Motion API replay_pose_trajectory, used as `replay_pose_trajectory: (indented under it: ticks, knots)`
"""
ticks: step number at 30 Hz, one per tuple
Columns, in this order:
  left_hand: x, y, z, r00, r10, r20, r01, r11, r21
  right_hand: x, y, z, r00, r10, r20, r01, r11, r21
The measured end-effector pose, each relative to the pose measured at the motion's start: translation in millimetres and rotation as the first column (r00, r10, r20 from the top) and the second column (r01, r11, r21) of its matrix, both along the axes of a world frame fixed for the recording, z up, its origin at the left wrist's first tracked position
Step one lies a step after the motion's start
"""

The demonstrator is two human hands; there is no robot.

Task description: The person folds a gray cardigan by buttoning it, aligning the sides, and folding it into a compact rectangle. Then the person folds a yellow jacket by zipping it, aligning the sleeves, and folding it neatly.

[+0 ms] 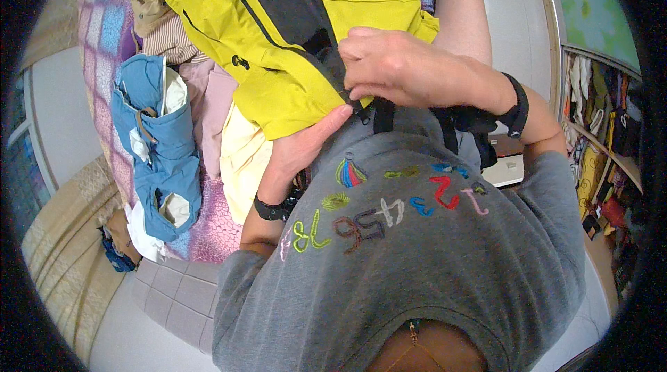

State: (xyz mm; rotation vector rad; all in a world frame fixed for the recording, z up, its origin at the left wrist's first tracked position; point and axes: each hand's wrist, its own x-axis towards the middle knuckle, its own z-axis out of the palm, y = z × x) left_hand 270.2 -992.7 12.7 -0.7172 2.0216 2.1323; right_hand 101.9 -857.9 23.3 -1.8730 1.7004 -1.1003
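A yellow-green jacket point(292, 90) with dark grey inner lining and black zips lies open across my lap, its lower edge towards my body. My left hand point(312, 137) is at the jacket's hem, thumb extended on top and the other fingers hidden beneath the fabric. Just above it, my right hand point(380, 67) pinches the dark edge at the bottom of the jacket between thumb and curled fingers. The two hands nearly meet there. A black zip end point(365, 118) hangs just below the fingertips. Both wrists wear black bands.
Left of the jacket, a blue garment point(167, 148) with white lining lies on a pink patterned bedspread point(216, 236). Pink, cream, striped and tan clothes are heaped beside it. A padded grey surface point(177, 294) borders the bed. Clothes fill an open wardrobe point(599, 137) at the right.
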Motion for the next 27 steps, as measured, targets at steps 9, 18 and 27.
replay_pose_trajectory:
  ticks: [9,18,27]
  knots:
    - [-3,-5,-1,0.978,0.190,-0.090,-0.166,0.961,0.223,-3,-15,4,0.992,-0.122,0.032,0.126,0.966,-0.225]
    - [-14,5,4,0.924,0.361,-0.126,-0.331,0.920,0.210,8,-6,1,0.992,-0.123,0.021,0.125,0.971,-0.204]
    - [-12,2,4,0.941,0.317,-0.120,-0.287,0.933,0.217,27,-1,-5,0.940,-0.314,0.135,0.334,0.928,-0.166]
